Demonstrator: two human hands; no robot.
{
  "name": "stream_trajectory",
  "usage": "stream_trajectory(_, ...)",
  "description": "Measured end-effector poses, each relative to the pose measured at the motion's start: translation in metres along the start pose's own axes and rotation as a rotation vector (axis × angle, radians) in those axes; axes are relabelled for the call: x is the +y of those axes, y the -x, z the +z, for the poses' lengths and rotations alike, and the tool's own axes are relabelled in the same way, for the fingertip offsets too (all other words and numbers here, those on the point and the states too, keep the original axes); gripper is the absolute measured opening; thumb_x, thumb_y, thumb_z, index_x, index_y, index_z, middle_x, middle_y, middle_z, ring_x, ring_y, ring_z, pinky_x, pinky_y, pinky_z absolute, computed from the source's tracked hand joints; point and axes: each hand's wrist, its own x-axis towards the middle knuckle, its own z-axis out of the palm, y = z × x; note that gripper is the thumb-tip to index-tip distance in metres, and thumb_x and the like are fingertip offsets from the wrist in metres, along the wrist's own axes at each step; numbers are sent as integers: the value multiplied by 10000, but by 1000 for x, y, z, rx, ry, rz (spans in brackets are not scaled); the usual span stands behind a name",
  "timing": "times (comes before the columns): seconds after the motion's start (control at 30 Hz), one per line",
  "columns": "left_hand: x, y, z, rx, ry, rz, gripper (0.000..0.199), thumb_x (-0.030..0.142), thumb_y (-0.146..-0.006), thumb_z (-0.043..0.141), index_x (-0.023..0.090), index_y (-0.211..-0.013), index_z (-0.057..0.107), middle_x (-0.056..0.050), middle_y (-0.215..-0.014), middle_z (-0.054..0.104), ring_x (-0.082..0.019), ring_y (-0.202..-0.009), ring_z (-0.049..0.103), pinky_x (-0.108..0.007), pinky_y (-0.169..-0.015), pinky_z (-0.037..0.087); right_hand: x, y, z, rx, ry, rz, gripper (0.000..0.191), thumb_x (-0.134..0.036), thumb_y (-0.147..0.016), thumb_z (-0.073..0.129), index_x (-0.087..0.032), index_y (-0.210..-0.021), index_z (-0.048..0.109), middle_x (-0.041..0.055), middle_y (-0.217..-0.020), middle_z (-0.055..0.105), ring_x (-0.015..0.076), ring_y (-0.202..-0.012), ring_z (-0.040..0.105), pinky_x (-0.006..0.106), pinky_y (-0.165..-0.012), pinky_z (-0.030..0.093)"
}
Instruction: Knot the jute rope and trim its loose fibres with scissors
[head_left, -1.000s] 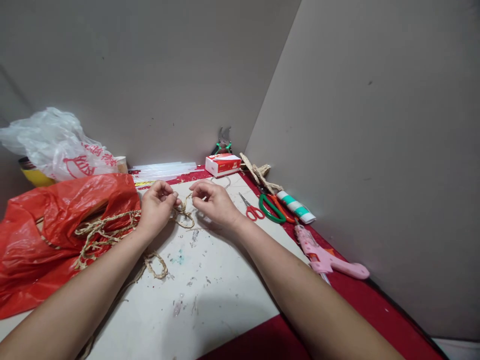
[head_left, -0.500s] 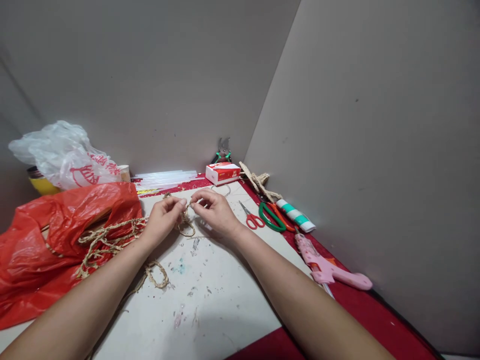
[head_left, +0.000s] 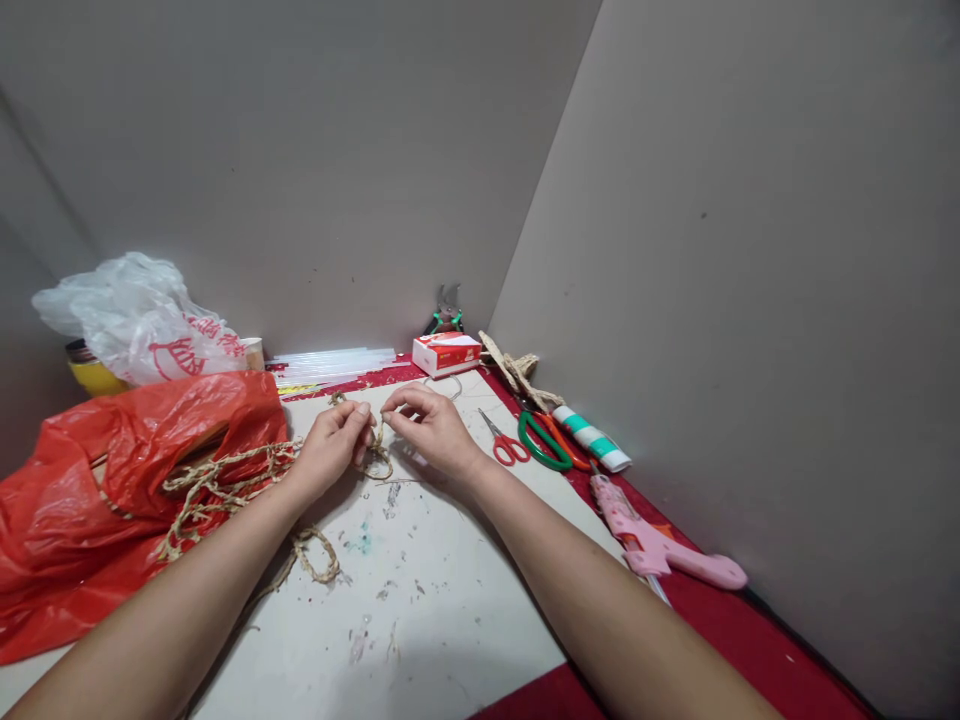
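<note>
A thin braided straw cord [head_left: 380, 462] hangs in a small loop below my fingers, over the pale board [head_left: 427, 590]. My left hand [head_left: 337, 440] is closed, thumb against fingers, with the cord in its grip. Close beside it, my right hand [head_left: 431, 425] pinches an end of the same cord between thumb and forefinger. More braided cord [head_left: 217, 485] lies in a tangle on the red plastic bag [head_left: 142, 420] at the left. One loop of cord [head_left: 319, 557] rests on the board by my left forearm.
Right of my hands lie red-handled scissors [head_left: 510, 450], green-handled shears [head_left: 545, 442], a green-and-white roll [head_left: 592, 437] and a pink glue gun [head_left: 660, 545]. Behind are a tissue box [head_left: 448, 356], clear glue sticks [head_left: 330, 365], pliers [head_left: 448, 308] and a white plastic bag [head_left: 150, 320]. Grey walls enclose the table.
The camera view has shifted slightly. My fingertips have moved a little apart, and a short stretch of cord now shows below my right fingertips.
</note>
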Motion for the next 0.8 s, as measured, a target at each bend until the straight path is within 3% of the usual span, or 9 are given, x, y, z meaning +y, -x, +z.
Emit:
stream_trajectory(0.13, 5, 3, 1, -94, -30, -42, 362, 495, -821, 547, 163, -674, 546, 48, -497, 456, -62, -374, 373, -202, -386, 316, 1, 0, 0, 0, -49, -19, 64, -179, -757, 586, -183, -749, 649, 38, -874, 603, 142, -823, 576, 256, -665, 461)
stream_trajectory(0.33, 6, 4, 0, -87, 19, -36, 257, 389, -747, 672, 158, -686, 578, 61, -486, 457, -49, -385, 379, -194, -415, 312, 2, -1, 0, 40, -60, -34, 65, -182, -750, 594, -186, -749, 659, 44, -872, 620, 152, -839, 583, 266, -676, 462)
stream_trajectory(0.5, 1, 1, 0, 5, 22, -25, 250, 379, -743, 670, 158, -702, 561, 63, -489, 480, -49, -376, 379, -192, -405, 305, -3, -1, -1, 99, -81, 21, 94, -254, -773, 581, -180, -796, 636, 34, -833, 623, 143, -759, 576, 253, -643, 453)
stream_trajectory(0.6, 0, 1, 1, 63, -33, 5, 251, 373, -743, 662, 151, -685, 560, 53, -506, 507, -49, -384, 388, -189, -407, 304, -6, -1, -2, 146, -82, 116, 176, -345, -800, 558, -176, -775, 601, 0, -697, 588, 125, -632, 535, 240, -584, 423)
stream_trajectory(0.8, -3, 3, 3, 63, -160, 107, 237, 329, -771, 612, 153, -631, 538, 52, -521, 482, -60, -446, 407, -191, -453, 333, -6, 2, 4, 5, 18, 162, 302, -433, -769, 598, -175, -625, 538, -33, -564, 502, 102, -546, 447, 231, -529, 350)
